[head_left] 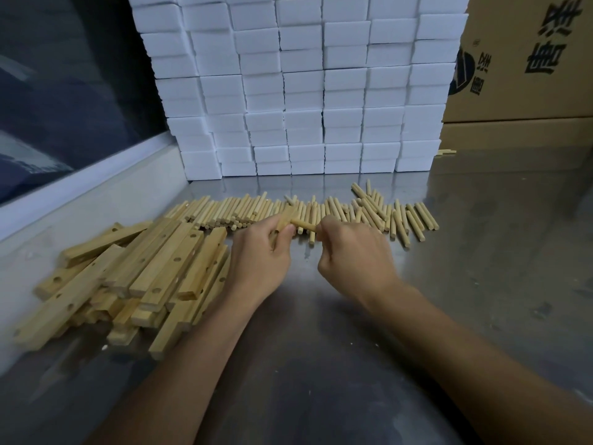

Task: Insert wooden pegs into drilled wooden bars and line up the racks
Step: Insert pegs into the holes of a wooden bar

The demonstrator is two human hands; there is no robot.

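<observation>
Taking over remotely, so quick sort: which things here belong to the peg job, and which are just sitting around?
Job:
- bar in left hand
- peg in right hand
- loose pegs
- drilled bars pile

Lying about:
- white boxes
- cardboard cartons

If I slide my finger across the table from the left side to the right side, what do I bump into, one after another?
Pile of drilled wooden bars → left hand gripping a bar → peg held between both hands → right hand → bare metal table.
</observation>
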